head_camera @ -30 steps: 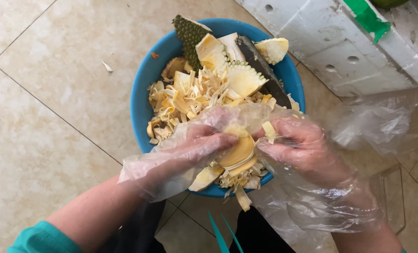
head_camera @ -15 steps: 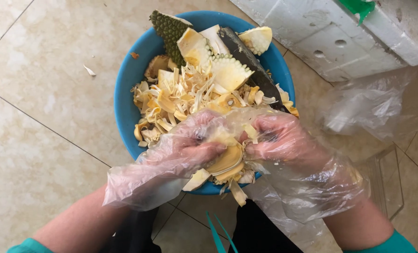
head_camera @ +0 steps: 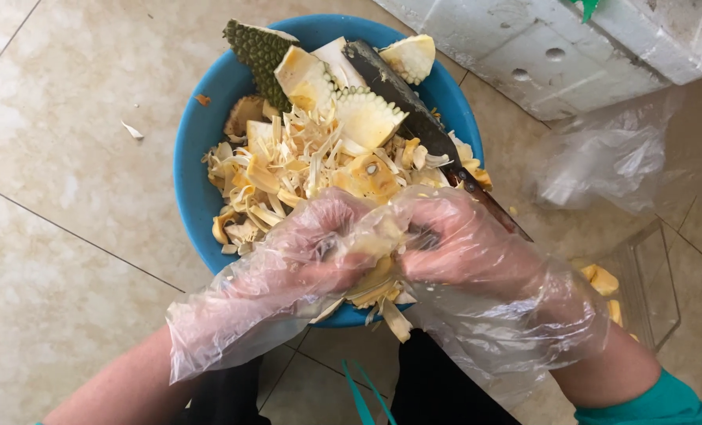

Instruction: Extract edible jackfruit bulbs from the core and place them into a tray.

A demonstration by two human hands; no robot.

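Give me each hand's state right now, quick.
Left hand: gloved, closed on the jackfruit piece.
Right hand: gloved, closed on the same jackfruit piece, over the blue bowl.

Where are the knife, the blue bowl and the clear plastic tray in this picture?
knife (head_camera: pixel 398 90): head view, middle of the dark blade.
blue bowl (head_camera: pixel 193 165): head view, bare inner wall at left.
clear plastic tray (head_camera: pixel 656 271): head view, transparent side wall at right.

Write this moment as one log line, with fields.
left hand: gloved, grips jackfruit piece | right hand: gloved, grips same piece | below: blue basin of scraps | knife lies across basin
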